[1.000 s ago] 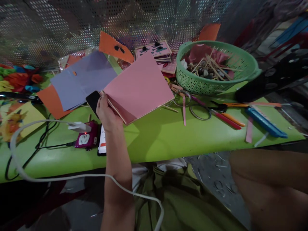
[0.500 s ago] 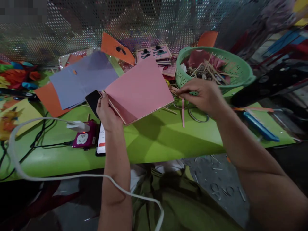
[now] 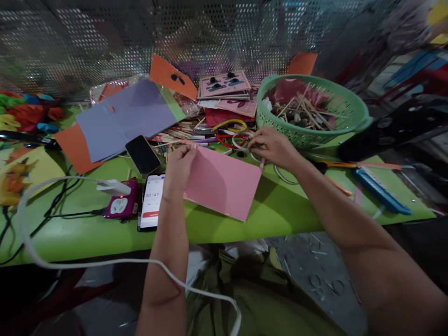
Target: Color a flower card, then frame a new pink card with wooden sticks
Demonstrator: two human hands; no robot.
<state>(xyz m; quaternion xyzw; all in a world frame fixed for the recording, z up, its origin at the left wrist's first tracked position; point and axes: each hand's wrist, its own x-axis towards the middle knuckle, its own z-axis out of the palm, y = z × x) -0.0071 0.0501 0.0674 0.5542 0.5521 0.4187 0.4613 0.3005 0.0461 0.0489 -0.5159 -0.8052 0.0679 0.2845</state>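
A pink sheet of paper [image 3: 224, 184] lies folded and slanted on the green table [image 3: 105, 228]. My left hand [image 3: 180, 165] pinches its upper left corner, fingers closed on the edge. My right hand [image 3: 271, 147] is closed at the sheet's upper right corner, beside several loose rings [image 3: 234, 137]; whether it grips the paper or a ring I cannot make out. A phone showing a timer [image 3: 151, 201] lies just left of my left wrist.
A green basket [image 3: 350, 116] of sticks stands behind my right hand. A dark phone [image 3: 143, 154], purple paper [image 3: 122, 116], orange sheets, a magenta socket [image 3: 121, 205] with a white cable [image 3: 45, 261], and scissors and a blue tool [image 3: 381, 193] lie around.
The pink sheet has come down from raised in my left hand to the table, nearer me. My right hand came in from the right to its far corner.
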